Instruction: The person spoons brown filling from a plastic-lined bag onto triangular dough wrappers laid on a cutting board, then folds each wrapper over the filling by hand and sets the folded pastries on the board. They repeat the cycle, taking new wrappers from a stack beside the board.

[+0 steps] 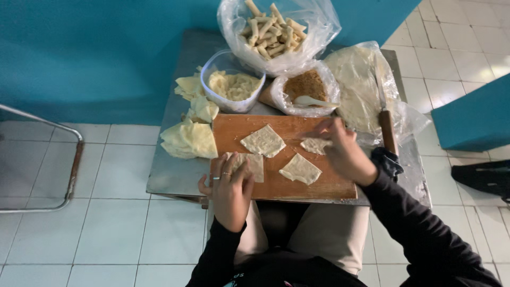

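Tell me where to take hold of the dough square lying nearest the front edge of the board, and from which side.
Probably take the dough square by its right-hand corner, coming from the right. It lies flat and thin on the board, so only an edge can be pinched; that corner points to bare board with nothing in the way, and the right hand is closest. Lift gently, as the sheet looks limp.

At the top middle of the frame sits a clear plastic bag full of pale rolled sticks (272,31), and just below it a round clear plastic bowl of soft yellow mash (234,85). Right of the bowl is a small plastic bag of brown crumbs with a white spoon (305,87). A teal wall (95,53) fills the upper left, above a white tiled floor (106,223).
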